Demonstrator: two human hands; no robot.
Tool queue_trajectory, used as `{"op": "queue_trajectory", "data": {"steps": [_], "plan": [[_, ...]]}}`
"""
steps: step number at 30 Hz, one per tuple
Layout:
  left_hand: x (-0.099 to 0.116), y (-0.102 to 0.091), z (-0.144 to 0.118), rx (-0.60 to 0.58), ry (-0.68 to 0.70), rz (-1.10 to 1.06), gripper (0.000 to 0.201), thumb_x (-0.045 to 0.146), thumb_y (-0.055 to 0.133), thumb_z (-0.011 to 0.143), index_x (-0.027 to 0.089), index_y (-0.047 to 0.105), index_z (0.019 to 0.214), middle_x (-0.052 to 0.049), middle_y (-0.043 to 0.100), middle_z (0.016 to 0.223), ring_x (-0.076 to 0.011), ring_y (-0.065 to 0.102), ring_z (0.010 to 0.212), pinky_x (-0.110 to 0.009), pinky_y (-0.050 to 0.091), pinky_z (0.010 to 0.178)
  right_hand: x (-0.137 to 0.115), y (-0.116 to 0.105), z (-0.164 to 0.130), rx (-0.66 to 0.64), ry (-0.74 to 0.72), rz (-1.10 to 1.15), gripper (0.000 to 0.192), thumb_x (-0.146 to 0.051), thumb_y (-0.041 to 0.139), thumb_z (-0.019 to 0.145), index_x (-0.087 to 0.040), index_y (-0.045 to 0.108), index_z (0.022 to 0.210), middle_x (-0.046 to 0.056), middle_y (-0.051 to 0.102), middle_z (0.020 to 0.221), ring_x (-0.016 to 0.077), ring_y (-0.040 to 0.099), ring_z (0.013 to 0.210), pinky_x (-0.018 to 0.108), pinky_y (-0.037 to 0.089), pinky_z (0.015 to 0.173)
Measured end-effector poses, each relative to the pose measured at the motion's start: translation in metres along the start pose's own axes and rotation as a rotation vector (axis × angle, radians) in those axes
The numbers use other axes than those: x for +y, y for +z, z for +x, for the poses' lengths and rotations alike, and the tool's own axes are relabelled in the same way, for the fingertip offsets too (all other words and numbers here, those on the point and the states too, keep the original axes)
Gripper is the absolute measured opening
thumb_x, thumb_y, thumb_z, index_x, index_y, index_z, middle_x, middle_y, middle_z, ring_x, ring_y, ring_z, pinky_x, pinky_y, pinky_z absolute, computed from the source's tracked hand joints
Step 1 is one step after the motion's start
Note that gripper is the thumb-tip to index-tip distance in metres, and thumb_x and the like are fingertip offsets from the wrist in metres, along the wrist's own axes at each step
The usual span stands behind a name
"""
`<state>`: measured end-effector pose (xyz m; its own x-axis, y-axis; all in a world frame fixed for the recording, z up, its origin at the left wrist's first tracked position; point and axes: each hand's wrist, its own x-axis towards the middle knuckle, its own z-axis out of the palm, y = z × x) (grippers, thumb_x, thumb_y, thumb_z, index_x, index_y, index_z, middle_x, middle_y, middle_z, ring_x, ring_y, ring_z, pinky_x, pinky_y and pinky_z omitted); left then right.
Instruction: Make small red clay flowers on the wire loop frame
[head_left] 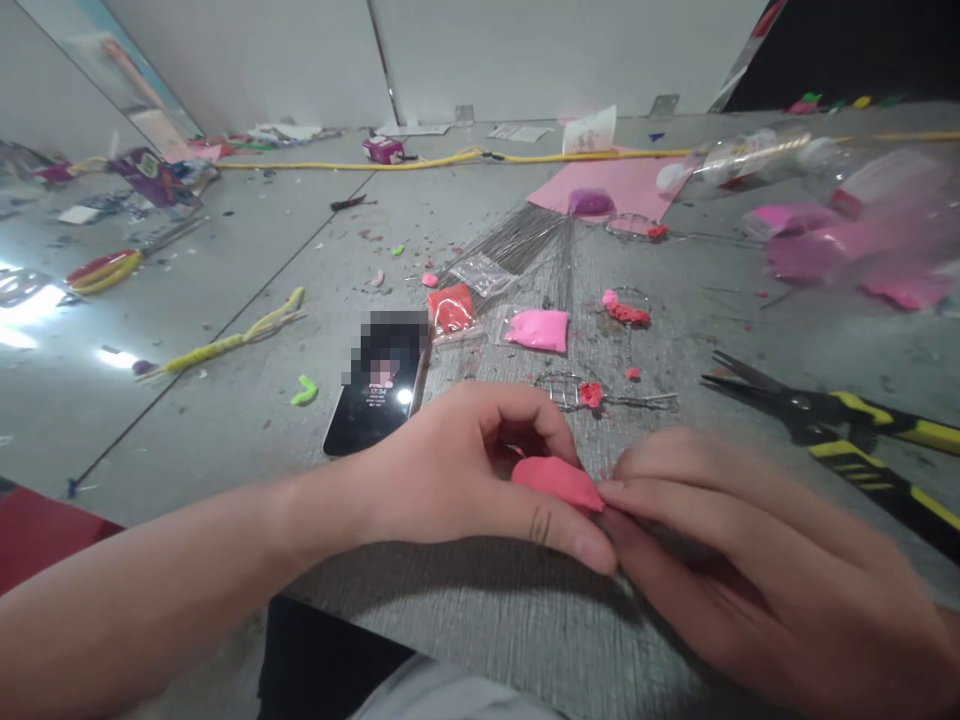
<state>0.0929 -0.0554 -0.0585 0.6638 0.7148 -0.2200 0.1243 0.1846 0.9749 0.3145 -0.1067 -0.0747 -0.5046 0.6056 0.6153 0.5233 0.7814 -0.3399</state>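
Observation:
A lump of coral-red modelling clay [551, 482] rests in my left hand [480, 475], gripped between the thumb and curled fingers. At the lump's right end, my right hand [742, 545] pinches its tip between thumb and fingertips. Just beyond the hands lies a bent wire frame [559, 390] with a red clay piece [591, 395] on it. Farther off is a second wire frame [637, 297] bearing red and pink clay. A small red clay crumb [634, 374] sits between the two frames.
A phone [375, 390] lies beyond my left wrist, beside bags of red clay [452, 312] and pink clay [538, 330]. Black-and-yellow pliers [817, 410] lie at right. Thin wires [517, 250] fan out from a pink sheet [555, 185]. A yellow cable [337, 166] crosses the back.

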Motion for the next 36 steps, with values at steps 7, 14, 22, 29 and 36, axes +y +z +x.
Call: {"op": "queue_trajectory", "data": {"steps": [7,14,22,29,36], "plan": [[0.000,0.002,0.000,0.045,0.010,0.168,0.038,0.037,0.093,0.068,0.016,0.067,0.086,-0.001,0.071,0.083,-0.0146,0.064,0.078,-0.026,0.052,0.071,0.001,0.006,0.006,-0.036,0.044,0.074,0.014,-0.010,0.063,0.093,-0.023,0.060,0.095,0.000,0.071,0.075,0.0150,0.064,0.067,0.030,0.055,0.062],[-0.003,0.002,-0.002,0.047,-0.013,0.174,0.042,0.040,0.093,0.068,0.017,0.064,0.086,0.001,0.067,0.078,-0.0134,0.061,0.073,-0.024,0.049,0.064,-0.003,0.005,0.007,-0.048,0.058,0.069,0.011,-0.012,0.062,0.094,-0.023,0.062,0.093,0.003,0.074,0.078,0.0179,0.068,0.070,0.032,0.056,0.065],[0.002,0.003,-0.003,0.073,0.146,0.273,0.026,0.040,0.072,0.091,0.016,0.074,0.102,-0.004,0.072,0.089,-0.0148,0.065,0.082,-0.028,0.053,0.075,-0.002,-0.001,0.004,0.023,0.195,-0.021,0.016,-0.009,0.048,0.093,-0.024,0.052,0.089,-0.001,0.063,0.070,0.0138,0.060,0.059,0.027,0.048,0.057],[-0.002,-0.032,0.007,0.326,0.363,1.003,0.013,0.024,0.064,0.094,0.017,0.074,0.098,-0.005,0.072,0.091,-0.0181,0.063,0.084,-0.032,0.048,0.077,0.004,-0.001,0.009,-0.019,0.294,-0.112,0.025,-0.017,0.045,0.100,-0.024,0.054,0.077,-0.003,0.061,0.061,0.0138,0.058,0.053,0.028,0.045,0.053],[-0.016,-0.049,0.016,0.294,0.392,1.225,0.011,0.017,0.063,0.091,0.015,0.074,0.093,-0.008,0.073,0.091,-0.0234,0.065,0.093,-0.042,0.050,0.091,-0.003,-0.018,0.025,0.074,0.281,-0.184,0.010,-0.017,0.067,0.091,-0.023,0.073,0.096,0.002,0.079,0.083,0.0138,0.067,0.061,0.027,0.049,0.055]]}}
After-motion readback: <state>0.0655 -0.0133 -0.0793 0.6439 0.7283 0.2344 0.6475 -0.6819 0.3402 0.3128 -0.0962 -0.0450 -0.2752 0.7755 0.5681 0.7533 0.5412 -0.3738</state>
